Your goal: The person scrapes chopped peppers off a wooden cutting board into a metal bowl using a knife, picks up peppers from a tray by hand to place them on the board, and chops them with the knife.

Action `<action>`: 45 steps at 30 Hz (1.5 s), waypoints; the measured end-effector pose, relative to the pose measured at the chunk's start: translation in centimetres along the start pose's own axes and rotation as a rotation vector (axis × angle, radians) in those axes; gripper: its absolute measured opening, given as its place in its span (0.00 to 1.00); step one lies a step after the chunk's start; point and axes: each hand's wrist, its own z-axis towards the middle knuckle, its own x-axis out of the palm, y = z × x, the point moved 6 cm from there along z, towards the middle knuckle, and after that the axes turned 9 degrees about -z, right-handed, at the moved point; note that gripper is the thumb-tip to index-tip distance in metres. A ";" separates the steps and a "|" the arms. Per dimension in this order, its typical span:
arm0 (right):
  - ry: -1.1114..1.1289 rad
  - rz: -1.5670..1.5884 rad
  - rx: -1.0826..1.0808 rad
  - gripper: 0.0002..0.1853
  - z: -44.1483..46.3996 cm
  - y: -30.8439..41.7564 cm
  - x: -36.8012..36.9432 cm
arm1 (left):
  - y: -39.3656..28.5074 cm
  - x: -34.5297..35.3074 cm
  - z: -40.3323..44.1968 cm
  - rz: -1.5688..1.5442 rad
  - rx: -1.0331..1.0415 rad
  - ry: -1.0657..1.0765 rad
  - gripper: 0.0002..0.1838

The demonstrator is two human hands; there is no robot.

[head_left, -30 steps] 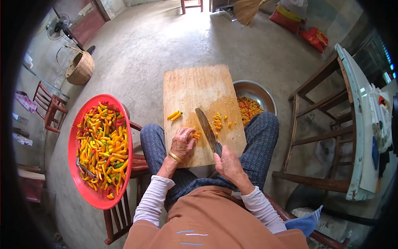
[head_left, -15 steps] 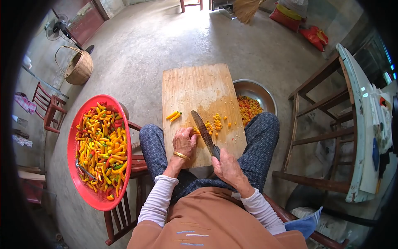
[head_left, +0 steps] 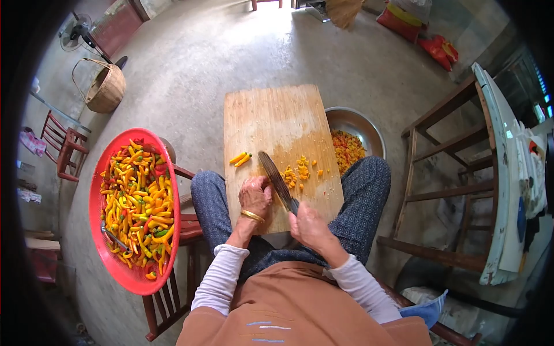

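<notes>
My right hand (head_left: pixel 311 226) grips the black handle of a knife (head_left: pixel 276 180); its dark, broad blade slants up and left over the wooden cutting board (head_left: pixel 272 115). Against the left side of the blade, my left hand (head_left: pixel 255 197) is closed with its fingers bent down on the board. The chili pepper under those fingers is mostly hidden by the hand and blade. Chopped yellow chili pieces (head_left: pixel 302 167) lie just right of the knife. A couple of whole yellow chili peppers (head_left: pixel 240 159) rest on the board beyond my left hand.
To the left, a red plastic basket (head_left: pixel 97 228) full of yellow, red and green chilies sits on a wooden chair (head_left: pixel 167 305). A metal basin (head_left: pixel 374 128) with chopped chilies stands behind my right knee. A wooden frame (head_left: pixel 450 190) stands at right, a wicker basket (head_left: pixel 107 92) far left.
The knife has shifted left, its blade now close against my left fingers. The yellow chili that showed at my left fingertips is now mostly out of sight.
</notes>
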 end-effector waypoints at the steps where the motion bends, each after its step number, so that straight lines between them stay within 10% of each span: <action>1: -0.042 -0.013 0.020 0.14 0.3 -0.1 0.8 | 0.1 0.1 0.0 0.003 -0.005 -0.002 0.07; 17: -0.096 0.069 0.032 0.12 -0.6 -1.7 -2.8 | 1.0 -0.9 0.2 -0.115 -0.087 0.041 0.19; 21: -0.076 -0.025 0.007 0.14 -1.1 -1.1 -2.1 | -1.3 -4.1 1.7 0.155 0.168 -0.147 0.25; 45: 0.010 0.044 -0.054 0.14 -2.6 -0.5 0.1 | 3.5 -4.0 3.0 0.039 0.121 -0.174 0.13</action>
